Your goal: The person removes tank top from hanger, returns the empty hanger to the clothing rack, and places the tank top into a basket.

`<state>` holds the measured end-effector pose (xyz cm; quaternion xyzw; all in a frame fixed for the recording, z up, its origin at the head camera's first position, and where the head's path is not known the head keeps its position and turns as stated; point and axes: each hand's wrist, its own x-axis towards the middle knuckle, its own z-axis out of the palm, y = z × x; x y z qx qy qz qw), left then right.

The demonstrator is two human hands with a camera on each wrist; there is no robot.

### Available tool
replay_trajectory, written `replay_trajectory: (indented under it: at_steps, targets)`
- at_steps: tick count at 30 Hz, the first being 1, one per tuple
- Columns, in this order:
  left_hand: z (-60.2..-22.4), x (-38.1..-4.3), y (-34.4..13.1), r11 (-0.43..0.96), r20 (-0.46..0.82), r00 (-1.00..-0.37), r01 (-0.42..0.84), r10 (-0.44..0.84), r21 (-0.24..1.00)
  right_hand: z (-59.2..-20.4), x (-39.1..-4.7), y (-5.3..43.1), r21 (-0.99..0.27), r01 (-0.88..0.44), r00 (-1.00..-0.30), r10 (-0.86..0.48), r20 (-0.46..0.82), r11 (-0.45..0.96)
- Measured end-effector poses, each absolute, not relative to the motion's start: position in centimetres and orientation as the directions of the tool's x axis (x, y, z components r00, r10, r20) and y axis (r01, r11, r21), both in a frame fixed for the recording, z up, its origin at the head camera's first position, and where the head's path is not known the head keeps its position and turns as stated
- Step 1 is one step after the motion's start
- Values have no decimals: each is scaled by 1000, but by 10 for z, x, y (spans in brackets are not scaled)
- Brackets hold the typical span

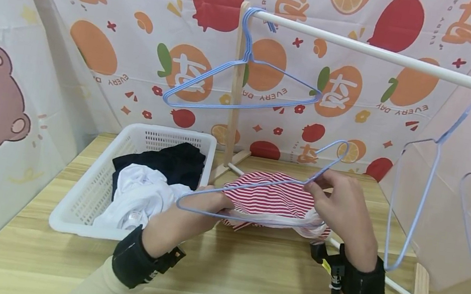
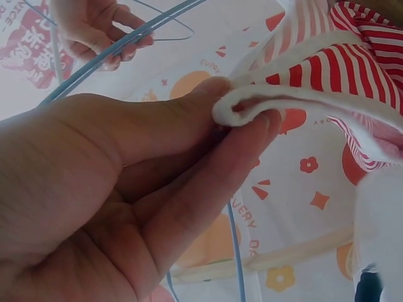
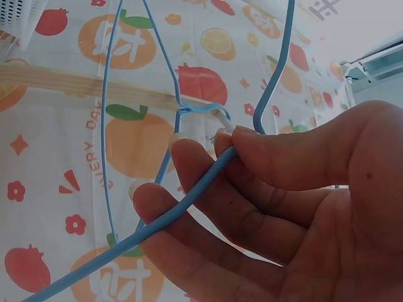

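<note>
A red-and-white striped garment [image 1: 271,193] with a white edge lies in front of me over the wooden table. My left hand [image 2: 145,170] pinches that folded white edge between thumb and fingers in the left wrist view; in the head view the hand is partly hidden behind the hanger and cloth. Just over the garment is a blue wire hanger [image 3: 88,263], tilted, its hook up to the right. The thumb and fingers of my right hand [image 1: 341,203] grip it near the neck. The hanger's lower bar overlaps the garment's white edge in the head view.
At left stands a white basket [image 1: 81,229] with black clothing [image 1: 179,159] and white clothing [image 1: 139,193] inside. Above, a rack's white rail [image 1: 369,47] carries several blue hangers [image 1: 204,78] at its left end and another hanger [image 1: 433,166] on the right.
</note>
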<state>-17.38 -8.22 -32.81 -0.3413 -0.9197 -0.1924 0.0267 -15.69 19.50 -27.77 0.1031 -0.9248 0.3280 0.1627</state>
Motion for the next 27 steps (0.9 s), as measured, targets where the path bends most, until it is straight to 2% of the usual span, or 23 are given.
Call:
replay_trajectory:
  at_steps: [11,27]
  targets:
    - [-332,-178,-81,668,98,-775,595,624,447,-279,-150,189,-545,-328,-908,-97,408,772]
    - [-334,-178,-77,684,113,-773,611,625,397,-272,-134,182,-564,-339,-899,-82,430,753]
